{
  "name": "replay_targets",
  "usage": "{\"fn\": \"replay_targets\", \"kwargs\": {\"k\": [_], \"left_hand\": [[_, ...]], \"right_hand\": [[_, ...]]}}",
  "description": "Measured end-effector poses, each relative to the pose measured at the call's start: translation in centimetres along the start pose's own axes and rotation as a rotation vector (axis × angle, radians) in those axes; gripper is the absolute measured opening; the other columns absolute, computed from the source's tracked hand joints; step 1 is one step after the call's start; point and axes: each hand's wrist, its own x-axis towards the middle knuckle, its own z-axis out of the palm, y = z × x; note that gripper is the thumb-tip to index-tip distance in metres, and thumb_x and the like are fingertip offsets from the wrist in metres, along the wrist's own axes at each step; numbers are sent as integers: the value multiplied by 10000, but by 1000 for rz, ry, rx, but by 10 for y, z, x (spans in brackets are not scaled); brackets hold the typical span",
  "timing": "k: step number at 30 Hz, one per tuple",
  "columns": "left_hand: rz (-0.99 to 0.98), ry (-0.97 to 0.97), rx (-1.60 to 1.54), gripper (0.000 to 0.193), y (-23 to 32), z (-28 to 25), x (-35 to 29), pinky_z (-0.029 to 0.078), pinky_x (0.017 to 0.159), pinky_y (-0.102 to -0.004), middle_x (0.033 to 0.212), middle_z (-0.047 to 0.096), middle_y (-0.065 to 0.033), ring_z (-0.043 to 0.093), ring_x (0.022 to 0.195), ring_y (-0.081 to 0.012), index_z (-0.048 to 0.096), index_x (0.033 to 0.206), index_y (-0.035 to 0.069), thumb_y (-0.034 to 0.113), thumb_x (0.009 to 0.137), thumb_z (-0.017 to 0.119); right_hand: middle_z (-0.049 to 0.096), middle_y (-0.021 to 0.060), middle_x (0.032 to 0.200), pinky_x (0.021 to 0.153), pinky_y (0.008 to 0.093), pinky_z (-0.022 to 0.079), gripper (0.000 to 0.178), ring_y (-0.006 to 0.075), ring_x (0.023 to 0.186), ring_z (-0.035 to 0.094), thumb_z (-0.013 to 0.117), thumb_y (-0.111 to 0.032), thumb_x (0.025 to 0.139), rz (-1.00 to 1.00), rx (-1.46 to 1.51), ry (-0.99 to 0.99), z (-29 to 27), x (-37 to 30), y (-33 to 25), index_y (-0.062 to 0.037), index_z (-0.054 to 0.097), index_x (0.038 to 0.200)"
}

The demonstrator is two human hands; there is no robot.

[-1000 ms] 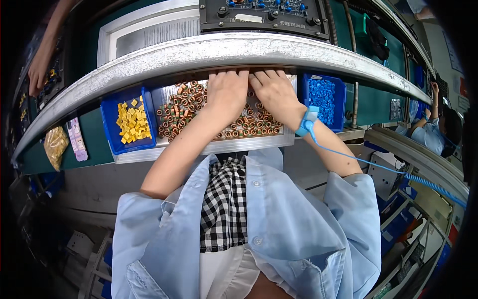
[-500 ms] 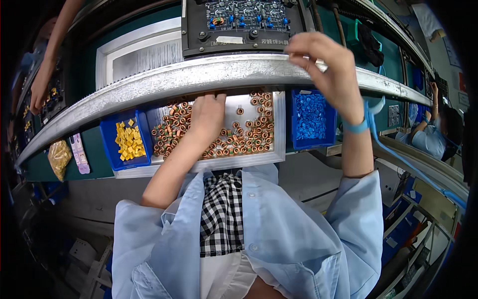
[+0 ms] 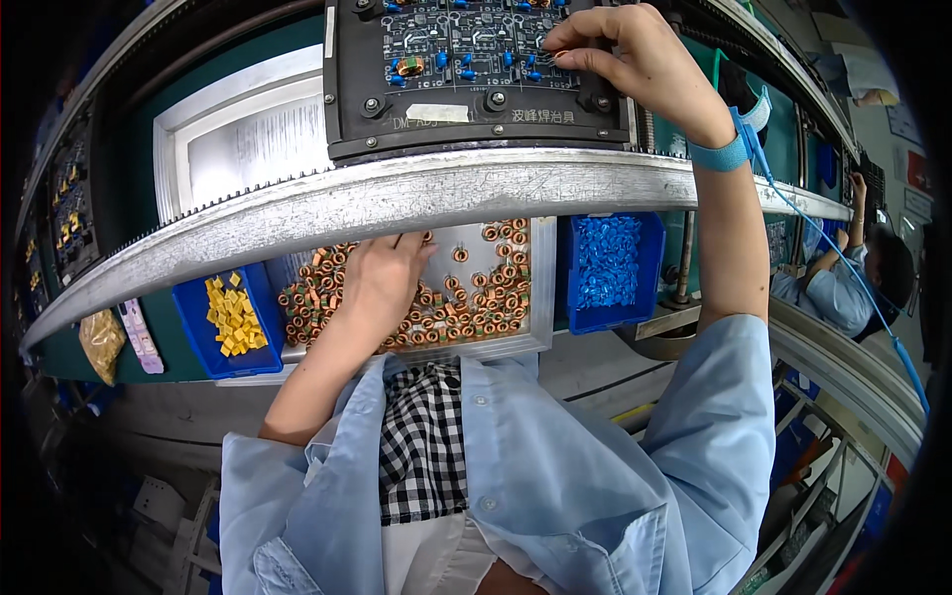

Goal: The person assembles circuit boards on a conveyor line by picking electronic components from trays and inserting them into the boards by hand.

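Note:
My right hand [image 3: 645, 69] reaches over the black fixture [image 3: 347, 129] that carries circuit boards [image 3: 481, 45]. Thumb and forefinger pinch together at the boards' right side, on something too small to make out. Blue components and a copper-wound ring coil [image 3: 410, 66] sit on the boards. Down among the loose ring coils [image 3: 466, 317] in a shallow tray [image 3: 542, 288] is my left hand [image 3: 379, 283]. Its fingers are bent and close together, with a coil beside the fingertips; what they grip is hidden.
A scratched metal rail [image 3: 416, 188] crosses between tray and fixture. Blue bins hold yellow blocks [image 3: 235, 317] and blue discs [image 3: 608, 263]. A blue cord [image 3: 843, 258] trails from my right wristband. A co-worker [image 3: 843, 283] sits at the far right; a pale frame [image 3: 178, 159] lies behind the rail.
My right hand has moved from above the rail forward onto the boards. My left hand stays among the coils, its fingers slightly shifted. The co-worker's arm at the upper left has left the view.

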Motion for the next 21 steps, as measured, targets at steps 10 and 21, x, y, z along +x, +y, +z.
{"fn": "replay_targets", "kwargs": {"k": [10,21], "left_hand": [[-51,-45,-41,224,0,-6,-1,475,602,-368,844,619,-153,594,663,-327,630,967,8,6,742,626],[-83,-79,-65,239,-2,-9,-2,480,615,-380,852,625,-161,600,668,-336,626,981,8,2,742,619]], "right_hand": [[668,119,748,570,264,496,116,214,587,620,651,35,659,102,-198,-218,-6,11,-12,63,651,772],[664,109,720,513,243,479,105,183,535,596,656,43,660,68,-151,-210,-7,15,-11,48,651,765]]}}
